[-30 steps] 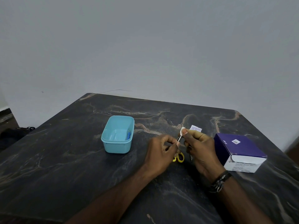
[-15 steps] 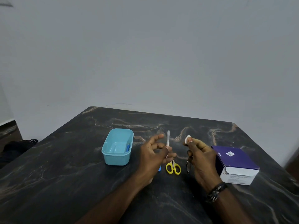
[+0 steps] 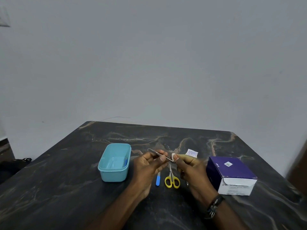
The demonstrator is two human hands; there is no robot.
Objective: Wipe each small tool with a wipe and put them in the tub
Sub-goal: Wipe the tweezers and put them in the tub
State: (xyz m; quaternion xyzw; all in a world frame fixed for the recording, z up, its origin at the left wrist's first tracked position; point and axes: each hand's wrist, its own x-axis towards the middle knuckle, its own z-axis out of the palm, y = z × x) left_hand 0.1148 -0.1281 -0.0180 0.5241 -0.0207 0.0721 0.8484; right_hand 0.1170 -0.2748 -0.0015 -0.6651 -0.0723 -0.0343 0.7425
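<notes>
My left hand (image 3: 150,165) pinches a slim metal tool (image 3: 158,154) that lies nearly level above the table. My right hand (image 3: 189,166) pinches a small white wipe (image 3: 173,157) against the tool's right end. A light blue tub (image 3: 114,162) stands to the left of my hands with a small blue item inside it. On the table below my hands lie a blue-handled tool (image 3: 157,179), yellow-handled scissors (image 3: 172,179) and a thin metal tool (image 3: 187,184) partly hidden by my right hand.
A purple and white box (image 3: 230,175) sits to the right of my right hand. A torn white wipe sachet (image 3: 191,153) lies behind my hands. The dark marble table (image 3: 66,188) ends at a grey wall behind.
The metal tool has turned from upright to nearly level in my left hand. My right hand has brought the wipe back onto its right end.
</notes>
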